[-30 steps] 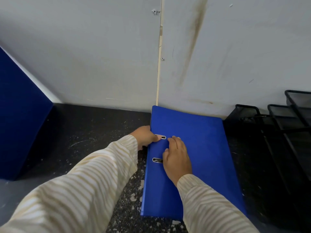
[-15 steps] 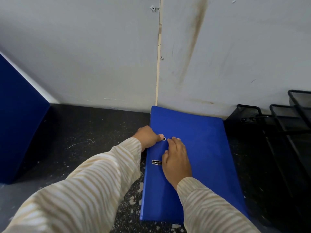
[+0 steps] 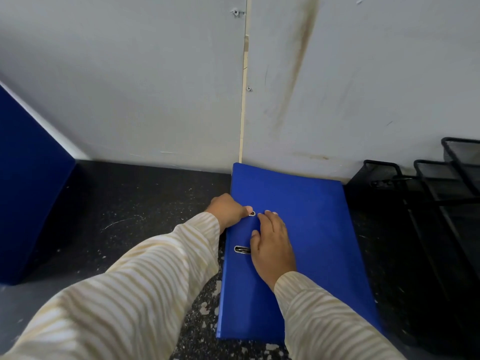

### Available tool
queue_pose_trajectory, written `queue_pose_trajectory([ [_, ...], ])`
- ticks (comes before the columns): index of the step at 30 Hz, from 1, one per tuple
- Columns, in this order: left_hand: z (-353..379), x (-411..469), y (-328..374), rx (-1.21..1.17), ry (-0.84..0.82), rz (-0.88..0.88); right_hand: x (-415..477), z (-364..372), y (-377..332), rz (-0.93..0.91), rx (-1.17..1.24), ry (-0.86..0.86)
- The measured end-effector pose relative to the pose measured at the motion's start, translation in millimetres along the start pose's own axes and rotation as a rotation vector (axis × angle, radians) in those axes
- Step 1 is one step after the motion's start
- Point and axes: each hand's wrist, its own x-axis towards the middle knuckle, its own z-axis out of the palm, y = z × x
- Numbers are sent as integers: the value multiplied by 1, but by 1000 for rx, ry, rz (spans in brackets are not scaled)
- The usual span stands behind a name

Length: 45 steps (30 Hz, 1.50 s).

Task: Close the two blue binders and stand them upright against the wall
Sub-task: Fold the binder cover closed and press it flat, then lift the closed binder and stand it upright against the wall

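A closed blue binder (image 3: 306, 229) lies flat on the dark speckled desk, its far end touching the grey wall (image 3: 155, 87). My left hand (image 3: 228, 211) grips the binder's left spine edge, thumb on top by the upper metal slot. My right hand (image 3: 270, 245) rests flat on the cover, fingers straight, beside the lower metal slot (image 3: 241, 249). A dark blue panel (image 3: 28, 193) leans against the wall at the far left; I cannot tell if it is the second binder.
Black wire-mesh trays (image 3: 428, 193) stand at the right against the wall, close to the binder's right edge. The dark desk surface (image 3: 130, 203) stretches between the blue panel and the binder. A vertical seam (image 3: 242, 113) runs down the wall.
My left thumb has slid further over the upper metal slot, covering most of it. The binder and my right hand have hardly moved.
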Motion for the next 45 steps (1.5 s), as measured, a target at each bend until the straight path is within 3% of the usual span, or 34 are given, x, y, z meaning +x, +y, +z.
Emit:
queue_pose_trajectory([
  [10, 23, -34, -43, -8, 183, 105, -43, 3, 15, 115, -178, -82],
  [15, 26, -49, -53, -83, 154, 8, -64, 3, 18, 174, -183, -102],
  [20, 20, -49, -43, -466, 54, -106, -62, -2, 16, 177, -164, -158],
  [24, 21, -49, -33, -643, -49, -182, -60, -8, 18, 174, -127, -191],
  [38, 21, -92, -50, -935, -243, -135, -83, -32, -2, 176, -38, -264],
  [45, 15, -142, -62, -1074, -87, 45, -108, -50, -34, 86, 21, -252],
])
